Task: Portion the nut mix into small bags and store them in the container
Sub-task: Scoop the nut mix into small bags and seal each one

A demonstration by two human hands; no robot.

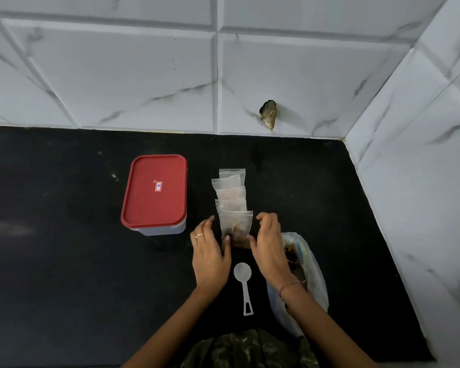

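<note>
Patterned clothing (245,349) at the counter (64,261) edge | scoop (242,272) lies between the forearms | left hand (210,251) and right hand (268,243) pinch filled small bag (237,227) by its sides, in front of row of bags (230,189) | red-lidded container (154,192) closed, to the left | nut mix bag (306,272) open, under right wrist

On the worktop (64,261), the lidded container (154,192) sits left of the small bags (231,192); the scoop (242,272) lies before them, with the nut-mix bag (314,272) to its right.

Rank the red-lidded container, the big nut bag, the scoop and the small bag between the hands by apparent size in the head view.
1. container and big nut bag: too close to rank, since the bag is partly hidden
2. small bag
3. scoop
</note>
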